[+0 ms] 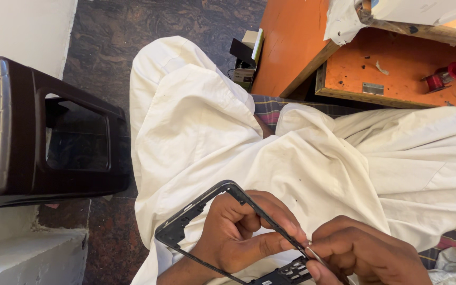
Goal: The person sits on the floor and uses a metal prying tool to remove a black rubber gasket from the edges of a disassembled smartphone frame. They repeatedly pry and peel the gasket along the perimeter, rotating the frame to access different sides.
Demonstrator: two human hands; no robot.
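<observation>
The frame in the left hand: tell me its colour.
Black, seen in the head view: the frame.

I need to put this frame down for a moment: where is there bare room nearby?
Bare white cloth over the lap, between the knees and the hands. The orange desk has bare surface left of the red spool. Crowded: the left hand and right hand around the black phone frame.
</observation>
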